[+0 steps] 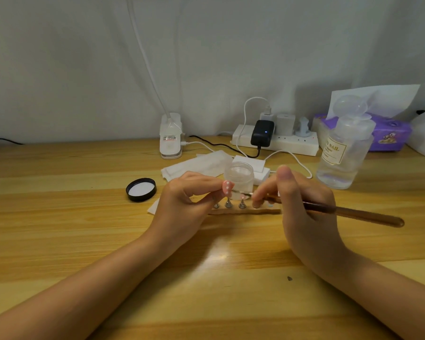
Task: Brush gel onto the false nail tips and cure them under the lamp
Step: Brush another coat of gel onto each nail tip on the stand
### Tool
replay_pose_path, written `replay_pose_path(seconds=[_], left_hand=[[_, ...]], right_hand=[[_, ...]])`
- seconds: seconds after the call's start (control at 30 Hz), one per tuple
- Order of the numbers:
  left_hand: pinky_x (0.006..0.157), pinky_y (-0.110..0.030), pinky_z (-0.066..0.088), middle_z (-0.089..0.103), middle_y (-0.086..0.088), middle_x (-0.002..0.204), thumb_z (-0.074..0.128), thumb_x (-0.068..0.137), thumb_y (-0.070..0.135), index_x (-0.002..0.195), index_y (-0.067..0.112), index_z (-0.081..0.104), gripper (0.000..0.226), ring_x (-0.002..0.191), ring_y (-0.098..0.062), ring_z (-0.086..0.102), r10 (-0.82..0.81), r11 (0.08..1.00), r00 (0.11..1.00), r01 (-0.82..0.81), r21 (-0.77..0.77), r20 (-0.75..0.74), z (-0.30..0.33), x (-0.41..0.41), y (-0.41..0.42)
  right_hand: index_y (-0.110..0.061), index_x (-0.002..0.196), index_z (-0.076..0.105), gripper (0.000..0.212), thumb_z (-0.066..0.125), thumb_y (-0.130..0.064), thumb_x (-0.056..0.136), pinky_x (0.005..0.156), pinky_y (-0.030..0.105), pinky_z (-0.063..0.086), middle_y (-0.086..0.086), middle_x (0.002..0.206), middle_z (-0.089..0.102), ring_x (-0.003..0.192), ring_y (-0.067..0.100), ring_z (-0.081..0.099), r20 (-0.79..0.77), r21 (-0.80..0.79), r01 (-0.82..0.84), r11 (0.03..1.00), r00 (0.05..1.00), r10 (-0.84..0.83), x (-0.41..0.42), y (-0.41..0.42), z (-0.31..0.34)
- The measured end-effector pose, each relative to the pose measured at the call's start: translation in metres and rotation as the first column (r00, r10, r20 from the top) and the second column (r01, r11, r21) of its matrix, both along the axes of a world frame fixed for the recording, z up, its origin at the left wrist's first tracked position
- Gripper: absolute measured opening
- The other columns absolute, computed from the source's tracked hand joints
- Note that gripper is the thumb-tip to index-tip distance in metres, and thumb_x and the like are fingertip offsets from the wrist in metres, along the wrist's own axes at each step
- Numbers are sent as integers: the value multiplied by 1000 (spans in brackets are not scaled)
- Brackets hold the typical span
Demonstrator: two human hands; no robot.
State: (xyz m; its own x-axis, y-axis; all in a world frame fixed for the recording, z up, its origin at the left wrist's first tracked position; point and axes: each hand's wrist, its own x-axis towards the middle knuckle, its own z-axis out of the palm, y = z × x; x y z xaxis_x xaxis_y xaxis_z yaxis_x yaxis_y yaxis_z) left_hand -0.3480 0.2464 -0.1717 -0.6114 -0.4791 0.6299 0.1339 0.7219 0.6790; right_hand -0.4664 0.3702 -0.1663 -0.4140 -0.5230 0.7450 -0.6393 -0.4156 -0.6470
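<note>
Fingers of left hand [185,200]: curled, pinching a pink false nail tip [227,188] with white dots, held just above the wooden holder strip [245,211] with its metal pegs. Fingers of right hand [304,204]: clamped on a brown brush [353,213], bristle end touching or just beside the tip; cannot tell which. Clear gel jar [239,179]: open, just beyond the hands. Black lid [141,189]: left of jar, on wooden table [59,217]. Clear bottle [341,153]: far right. White lamp [171,136]: far centre.
</note>
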Motion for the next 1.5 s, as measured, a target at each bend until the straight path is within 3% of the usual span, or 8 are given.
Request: replay_pose_path(seconds=[0.17, 0.3, 0.53, 0.73, 0.9, 1.13, 1.33, 1.5], left_hand=[[76, -19, 46, 68, 15, 85, 70, 74, 4, 100, 20, 67, 30, 87, -11, 61, 19, 1000, 1000, -19, -16, 6, -1, -1, -1], [75, -19, 44, 69, 11, 84, 67, 76, 15, 99, 21, 68, 24, 85, -8, 59, 25, 999, 1000, -25, -31, 8, -1, -1, 0], [75, -22, 45, 66, 16, 84, 64, 75, 22, 93, 28, 67, 19, 84, -5, 56, 29, 999, 999, -28, -39, 20, 3, 0, 3], [73, -22, 43, 66, 14, 79, 64, 75, 27, 92, 25, 69, 18, 81, -4, 55, 41, 998, 999, -40, -50, 27, 5, 0, 5], [74, -28, 44, 66, 14, 81, 66, 75, 21, 95, 26, 67, 20, 83, -6, 55, 45, 998, 998, -44, -35, 32, 7, 1, 7], [75, -29, 43, 66, 11, 79, 67, 75, 21, 96, 24, 67, 21, 81, -6, 54, 53, 999, 997, -53, -10, 51, 9, 3, 9], [74, -27, 42, 67, 9, 78, 70, 77, 10, 91, 23, 70, 19, 80, -6, 55, 63, 998, 997, -62, -14, 54, 8, 2, 8], [73, -22, 40, 67, 10, 77, 70, 76, 15, 95, 21, 69, 20, 79, -4, 54, 56, 998, 997, -55, -13, 57, 8, 3, 8]], right_hand=[[-13, 73, 65, 40, 36, -31, 94, 66, 40, 47, -1, 69, 63, 71, 13, 59, -134, 25, 29, 999, 991, -25, 0, -3, 0], [-11, 63, 65, 56, 31, -41, 96, 65, 36, 44, -8, 63, 61, 65, 6, 57, -144, -9, 28, 1000, 989, -29, 0, -2, -3], [-19, 78, 63, 32, 39, -31, 94, 64, 38, 44, -14, 74, 57, 71, 16, 55, -264, -6, 63, 998, 962, -63, -4, -6, 0], [-11, 61, 64, 53, 34, -39, 96, 62, 41, 43, -10, 61, 58, 61, 8, 54, -177, -40, 54, 998, 982, -60, -5, -2, -4], [-15, 77, 66, 31, 41, -26, 93, 63, 43, 45, -5, 69, 62, 69, 14, 57, -247, -25, 58, 998, 967, -63, -5, -6, 0], [-11, 61, 64, 53, 34, -38, 96, 64, 45, 43, -7, 61, 60, 63, 10, 55, -189, -49, 74, 996, 979, -82, -10, -3, -4], [-11, 76, 68, 34, 42, -26, 92, 63, 46, 44, -5, 72, 63, 69, 18, 59, -312, -8, 84, 996, 947, -83, -8, -8, -3], [-18, 63, 63, 45, 36, -35, 95, 66, 45, 44, -10, 62, 61, 64, 7, 57, -176, -38, 81, 996, 981, -86, -9, -2, -4]])
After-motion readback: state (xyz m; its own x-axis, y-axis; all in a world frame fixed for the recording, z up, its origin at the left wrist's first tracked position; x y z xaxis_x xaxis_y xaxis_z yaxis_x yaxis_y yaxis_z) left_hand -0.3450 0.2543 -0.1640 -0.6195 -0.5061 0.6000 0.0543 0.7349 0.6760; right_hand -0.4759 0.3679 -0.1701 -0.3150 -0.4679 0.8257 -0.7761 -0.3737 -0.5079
